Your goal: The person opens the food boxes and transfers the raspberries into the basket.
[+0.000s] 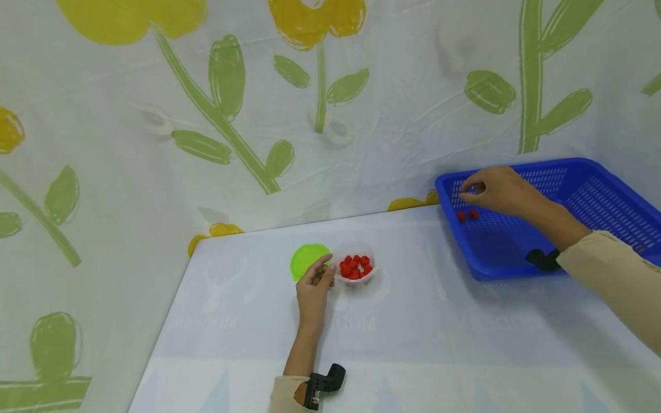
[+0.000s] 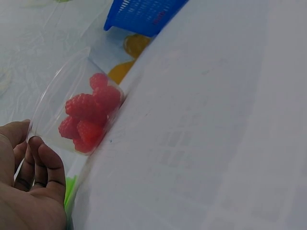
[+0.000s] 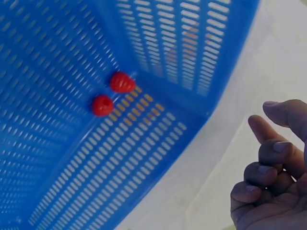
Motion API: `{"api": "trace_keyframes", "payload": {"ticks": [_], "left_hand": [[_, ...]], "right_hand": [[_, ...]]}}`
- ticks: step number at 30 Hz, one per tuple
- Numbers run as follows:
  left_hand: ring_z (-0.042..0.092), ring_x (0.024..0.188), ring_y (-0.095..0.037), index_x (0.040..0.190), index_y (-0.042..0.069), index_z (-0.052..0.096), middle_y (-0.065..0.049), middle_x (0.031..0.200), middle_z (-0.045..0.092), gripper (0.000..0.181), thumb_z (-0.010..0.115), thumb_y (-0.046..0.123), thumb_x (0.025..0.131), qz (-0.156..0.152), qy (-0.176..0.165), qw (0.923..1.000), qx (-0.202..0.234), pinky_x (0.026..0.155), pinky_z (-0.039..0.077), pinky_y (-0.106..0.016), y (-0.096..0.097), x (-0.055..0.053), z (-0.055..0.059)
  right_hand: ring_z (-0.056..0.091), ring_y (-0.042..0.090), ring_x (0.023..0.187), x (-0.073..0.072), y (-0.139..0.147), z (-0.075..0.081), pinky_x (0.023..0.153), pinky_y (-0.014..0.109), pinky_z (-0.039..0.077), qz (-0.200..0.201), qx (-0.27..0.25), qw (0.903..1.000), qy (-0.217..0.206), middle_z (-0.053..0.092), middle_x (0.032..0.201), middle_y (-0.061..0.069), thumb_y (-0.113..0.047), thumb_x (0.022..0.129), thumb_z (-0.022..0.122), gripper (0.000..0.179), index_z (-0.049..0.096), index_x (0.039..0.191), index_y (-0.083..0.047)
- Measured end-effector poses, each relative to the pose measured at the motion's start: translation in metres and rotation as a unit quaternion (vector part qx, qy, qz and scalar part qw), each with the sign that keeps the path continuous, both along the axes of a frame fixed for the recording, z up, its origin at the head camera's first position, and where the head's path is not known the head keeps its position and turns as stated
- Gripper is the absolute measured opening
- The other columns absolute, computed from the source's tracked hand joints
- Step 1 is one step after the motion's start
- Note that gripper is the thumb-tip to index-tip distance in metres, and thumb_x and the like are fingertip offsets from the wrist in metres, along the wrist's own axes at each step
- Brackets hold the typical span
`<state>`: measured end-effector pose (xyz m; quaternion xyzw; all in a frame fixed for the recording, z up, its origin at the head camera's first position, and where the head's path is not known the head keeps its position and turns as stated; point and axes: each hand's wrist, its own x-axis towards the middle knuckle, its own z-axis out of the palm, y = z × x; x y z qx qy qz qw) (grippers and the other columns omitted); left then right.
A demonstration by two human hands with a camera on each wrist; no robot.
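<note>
My left hand point(image 1: 313, 289) pinches the left rim of a clear plastic bowl point(image 1: 338, 250). Several red raspberries point(image 1: 355, 268) lie in that bowl; the left wrist view shows the raspberries point(image 2: 86, 110) up close, beside the thumb and fingers of my left hand point(image 2: 36, 182). Over the near-left part of a blue basket point(image 1: 496, 252) hovers my right hand point(image 1: 498, 188), its fingers loosely bent and holding nothing. Thumb and index finger of my right hand point(image 3: 278, 177) stand apart in the right wrist view. Two raspberries point(image 3: 122, 82) lie in a corner of the basket.
A bright green lid point(image 1: 304, 258) lies on the white table point(image 1: 248, 321), just left of the bowl and partly behind my left hand. The slotted basket has raised walls. A flower-printed curtain point(image 1: 392, 115) hangs along the table's back and left edges.
</note>
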<state>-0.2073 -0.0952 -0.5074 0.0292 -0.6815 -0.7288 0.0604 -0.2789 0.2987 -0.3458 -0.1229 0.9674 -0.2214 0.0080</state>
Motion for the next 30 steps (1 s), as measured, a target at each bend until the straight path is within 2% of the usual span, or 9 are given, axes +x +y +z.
{"api": "trace_keyframes", "payload": {"ticks": [5,7,13,21,25,30], "left_hand": [[0.058,0.079,-0.018,0.125,0.011,0.07,-0.008,0.096,0.061,0.035,0.073,0.026,0.094,0.002,-0.001,1.0,0.003,0.071,0.051,-0.02,0.0,0.001,0.002],[0.059,0.078,-0.019,0.125,0.011,0.071,-0.009,0.096,0.062,0.033,0.073,0.025,0.094,0.002,0.0,1.0,0.006,0.071,0.051,-0.021,0.001,0.001,0.003],[0.058,0.079,-0.02,0.124,0.011,0.071,-0.009,0.097,0.061,0.033,0.073,0.023,0.094,-0.001,0.002,0.9999,0.015,0.071,0.051,-0.02,0.002,0.001,0.002],[0.058,0.081,-0.024,0.126,0.008,0.069,-0.007,0.096,0.061,0.032,0.07,0.016,0.096,-0.006,0.002,0.9998,0.018,0.071,0.052,-0.02,0.001,0.001,0.001],[0.058,0.082,-0.029,0.125,0.005,0.069,-0.006,0.094,0.061,0.03,0.069,0.012,0.096,-0.006,0.0,0.9999,0.016,0.07,0.052,-0.021,0.001,0.007,0.012],[0.058,0.078,-0.022,0.125,0.0,0.067,-0.006,0.092,0.061,0.031,0.068,0.009,0.096,-0.004,0.014,0.9998,0.011,0.07,0.052,-0.02,0.004,0.013,0.027]], "right_hand": [[0.054,0.022,0.07,0.008,-0.011,0.003,0.058,0.036,0.043,-0.005,-0.015,0.9998,-0.011,0.069,0.091,0.011,-0.016,0.093,0.07,0.023,0.075,0.11,-0.002],[0.055,0.022,0.071,0.012,-0.016,0.004,0.059,0.037,0.044,-0.004,-0.017,0.9997,-0.016,0.069,0.093,0.013,-0.018,0.094,0.07,0.024,0.075,0.111,-0.003],[0.047,0.019,0.06,0.021,-0.032,0.004,0.055,0.034,0.038,0.025,-0.016,0.9996,-0.002,0.056,0.069,0.004,-0.017,0.094,0.07,0.022,0.075,0.11,-0.002],[0.043,0.018,0.068,0.033,-0.059,0.0,0.056,0.031,0.036,0.067,-0.036,0.9968,0.025,0.048,0.074,0.002,-0.015,0.092,0.073,0.017,0.077,0.103,-0.003],[0.042,0.018,0.069,0.035,-0.072,-0.003,0.057,0.031,0.035,0.082,-0.041,0.9954,0.03,0.046,0.074,0.001,-0.015,0.092,0.073,0.016,0.077,0.102,-0.004],[0.042,0.019,0.073,0.038,-0.086,-0.004,0.061,0.033,0.036,0.095,-0.047,0.9933,0.045,0.046,0.074,0.001,-0.012,0.091,0.073,0.011,0.077,0.099,-0.006]]}}
